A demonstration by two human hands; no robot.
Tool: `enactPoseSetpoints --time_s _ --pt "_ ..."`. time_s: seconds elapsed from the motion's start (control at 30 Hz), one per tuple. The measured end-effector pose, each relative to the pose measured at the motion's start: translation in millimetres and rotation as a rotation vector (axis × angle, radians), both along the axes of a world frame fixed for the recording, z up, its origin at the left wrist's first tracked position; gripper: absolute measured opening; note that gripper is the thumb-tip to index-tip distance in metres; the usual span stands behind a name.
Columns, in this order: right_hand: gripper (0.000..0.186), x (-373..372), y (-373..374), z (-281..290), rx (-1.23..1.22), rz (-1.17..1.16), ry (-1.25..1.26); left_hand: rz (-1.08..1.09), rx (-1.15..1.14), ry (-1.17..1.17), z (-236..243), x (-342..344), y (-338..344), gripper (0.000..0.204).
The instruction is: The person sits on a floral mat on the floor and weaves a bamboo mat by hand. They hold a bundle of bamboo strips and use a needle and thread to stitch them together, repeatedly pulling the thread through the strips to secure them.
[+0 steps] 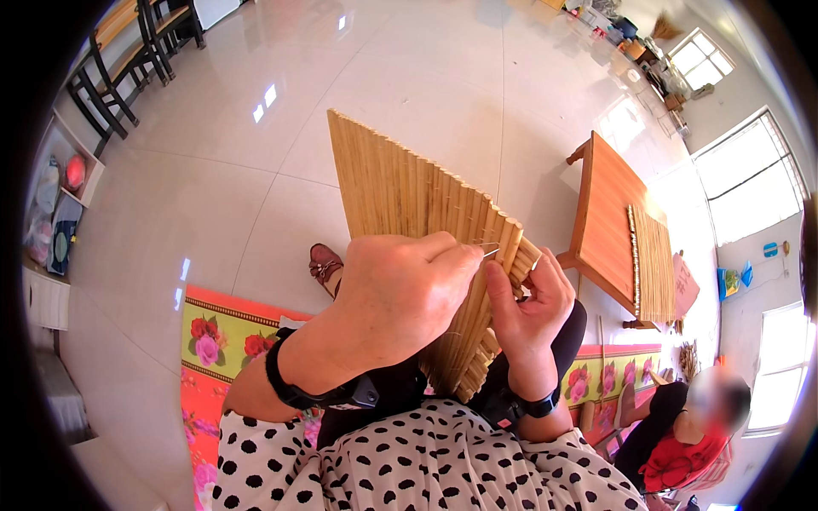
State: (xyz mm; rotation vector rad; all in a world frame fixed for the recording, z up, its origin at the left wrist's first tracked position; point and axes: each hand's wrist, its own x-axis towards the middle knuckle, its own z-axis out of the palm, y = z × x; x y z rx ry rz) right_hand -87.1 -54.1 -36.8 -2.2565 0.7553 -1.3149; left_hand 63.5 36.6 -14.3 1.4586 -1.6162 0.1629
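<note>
Matting (396, 187) of slim tan rods, laid side by side, stands tilted at the person's lap in the centre, one pointed corner reaching forward above glossy pale floor tiles (230, 119). From that corner its upper edge slants down to the right, a row of round rod ends finishing at the hands. The left hand (409, 285) is closed in front of the matting, fingertips pinching a thin metal needle (490, 252) whose tip lies close to the last rods. The right hand (537, 311) is curled partly shut on the right edge, thumb on the near face, fingers around the ends. Below is a spotted garment (409, 460). Floor stretches broadly ahead and to the left; on the right, a gap separates the matting from a wooden table (609, 213) bearing a second rod mat (653, 268). Flowered carpet (209, 345) borders the lap, and a seated person in red (690, 447) is at lower right.
</note>
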Motion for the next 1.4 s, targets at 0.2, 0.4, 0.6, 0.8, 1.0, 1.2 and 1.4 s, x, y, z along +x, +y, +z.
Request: enactPoseSetpoints --time_s 0.2,0.4,0.6,0.8,1.0,1.2,1.4 --pt "0.026 -1.0 2.1 4.5 0.004 -0.006 0.051 0.0 0.03 -0.028 2.1 1.1 0.6 0.013" --pt "0.03 -1.7 1.6 3.6 0.018 -0.001 0.062 -0.002 0.017 -0.023 2.8 0.8 0.4 0.014" --pt "0.03 -0.3 3.0 4.3 0.021 -0.007 0.049 0.0 0.032 -0.018 4.3 0.5 1.5 0.015" --pt "0.029 -1.2 3.2 4.1 0.006 0.011 0.066 0.001 0.03 -0.01 5.7 -0.5 2.7 0.015" --pt "0.029 -0.3 5.9 6.8 -0.018 -0.004 0.083 0.007 0.033 -0.062 6.9 0.8 3.7 0.015" --pt "0.029 4.2 14.8 12.4 -0.009 0.05 0.061 0.028 0.087 -0.124 12.0 1.7 10.7 0.014" --pt "0.035 11.3 26.7 11.3 0.0 0.128 0.018 0.033 0.071 -0.145 15.3 8.7 26.4 0.018"
